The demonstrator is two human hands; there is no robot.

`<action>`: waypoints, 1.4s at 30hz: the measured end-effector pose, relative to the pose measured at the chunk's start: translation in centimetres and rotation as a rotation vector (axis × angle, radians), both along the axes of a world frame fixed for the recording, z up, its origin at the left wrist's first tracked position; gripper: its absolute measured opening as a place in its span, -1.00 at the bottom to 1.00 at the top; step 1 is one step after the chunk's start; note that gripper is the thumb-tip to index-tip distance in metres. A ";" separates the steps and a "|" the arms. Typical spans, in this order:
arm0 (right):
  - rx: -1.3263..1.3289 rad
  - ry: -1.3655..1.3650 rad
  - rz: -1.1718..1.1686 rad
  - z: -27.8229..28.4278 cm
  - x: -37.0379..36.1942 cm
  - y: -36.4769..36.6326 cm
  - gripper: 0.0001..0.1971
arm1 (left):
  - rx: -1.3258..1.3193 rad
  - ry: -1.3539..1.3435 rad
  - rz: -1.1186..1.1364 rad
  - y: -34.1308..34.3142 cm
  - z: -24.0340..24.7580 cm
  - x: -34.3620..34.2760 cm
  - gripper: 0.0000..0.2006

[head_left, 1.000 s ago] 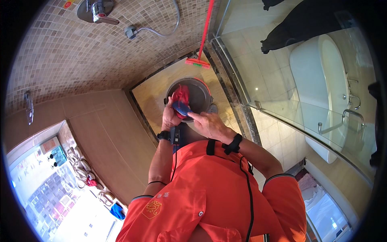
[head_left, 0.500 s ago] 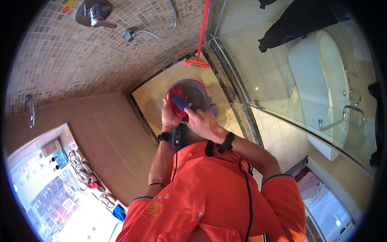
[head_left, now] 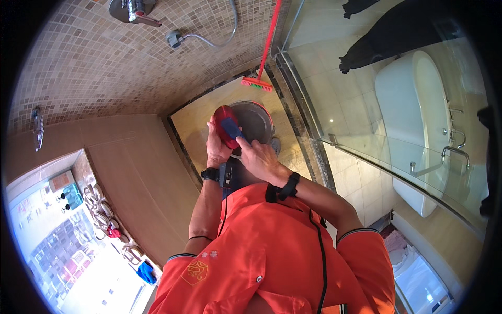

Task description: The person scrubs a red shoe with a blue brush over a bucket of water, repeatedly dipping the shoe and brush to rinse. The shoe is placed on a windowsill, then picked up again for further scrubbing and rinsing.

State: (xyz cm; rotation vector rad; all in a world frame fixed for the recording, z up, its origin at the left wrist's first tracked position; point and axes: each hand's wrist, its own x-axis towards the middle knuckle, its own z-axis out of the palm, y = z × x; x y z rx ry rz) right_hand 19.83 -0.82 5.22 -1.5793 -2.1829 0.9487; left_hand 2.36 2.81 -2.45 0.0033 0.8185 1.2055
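Note:
My left hand grips a dark red, rounded thing that looks like a slipper, held up over the left side of a bucket. In my right hand is a blue brush, its head lying against the red slipper's surface; the bristles are hidden. Below both hands stands the bucket, grey inside with a red rim. My left palm is partly covered by the slipper.
A red broom leans at the shower's far corner. The glass partition runs along the right, with a white bathtub beyond. Several sandals line the window ledge at left. A shower valve and hose are on the tiled wall.
The red slipper has been raised and tilted, so more of its rounded surface shows. The brush has shifted slightly left and stays against it. The whole view has turned a little.

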 end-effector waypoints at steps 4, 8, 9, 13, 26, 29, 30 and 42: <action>0.082 -0.108 -0.094 -1.3 -0.7 2.2 -0.55 | 0.053 0.023 0.008 -0.9 -0.7 2.5 -0.49; 0.050 -0.060 -0.143 -2.4 -1.1 4.8 -0.61 | 0.038 0.016 0.039 -0.9 -1.5 3.3 -0.49; 0.044 -0.030 -0.102 -2.2 -1.0 4.2 -0.62 | 0.032 0.009 0.056 -0.8 -2.0 2.7 -0.50; -0.011 0.026 0.003 1.6 0.4 -0.6 -0.61 | -0.036 0.040 -0.033 -0.4 -2.2 -0.5 -0.43; -0.037 0.111 0.007 2.9 5.8 -2.3 -0.59 | -0.112 -0.136 -0.162 -1.9 -1.7 -0.1 -0.34; 0.002 0.142 0.029 2.2 5.9 -2.6 -0.60 | -0.101 -0.158 -0.151 -2.0 -1.4 -0.3 -0.33; 0.035 0.180 -0.002 1.9 6.0 -2.3 -0.61 | -0.100 -0.164 -0.131 -2.2 -1.0 -0.2 -0.33; 0.156 0.209 0.143 1.7 5.4 -2.9 -0.63 | -0.239 0.041 0.073 -6.1 0.3 -0.1 -0.64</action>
